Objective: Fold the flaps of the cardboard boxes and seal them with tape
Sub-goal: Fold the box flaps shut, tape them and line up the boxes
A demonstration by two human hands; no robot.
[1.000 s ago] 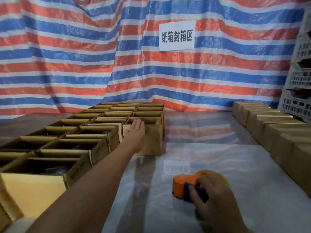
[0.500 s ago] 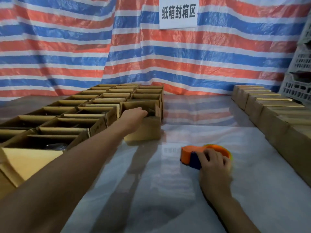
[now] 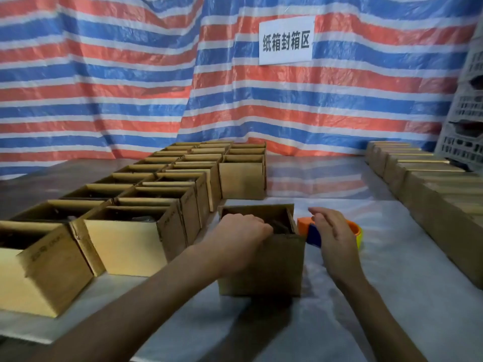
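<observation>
While our left hand (image 3: 243, 233) grips the cardboard box (image 3: 282, 265) rim, right hand (image 3: 333, 231) hangs slack (empty). We should fold flaps (image 3: 257, 209) squarely.

A red, white and blue striped tarp (image 3: 104, 87) hangs behind the sheet-covered table (image 3: 392, 296), a white sign (image 3: 286, 40) with black characters is fixed to it, and grey slotted crates (image 3: 467, 131) are stacked at the right edge.

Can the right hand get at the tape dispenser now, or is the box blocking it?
Probably yes. The right hand is open right at the tape dispenser, nothing between them; the box, gripped by the left hand, stands beside it, not across the way.
</observation>
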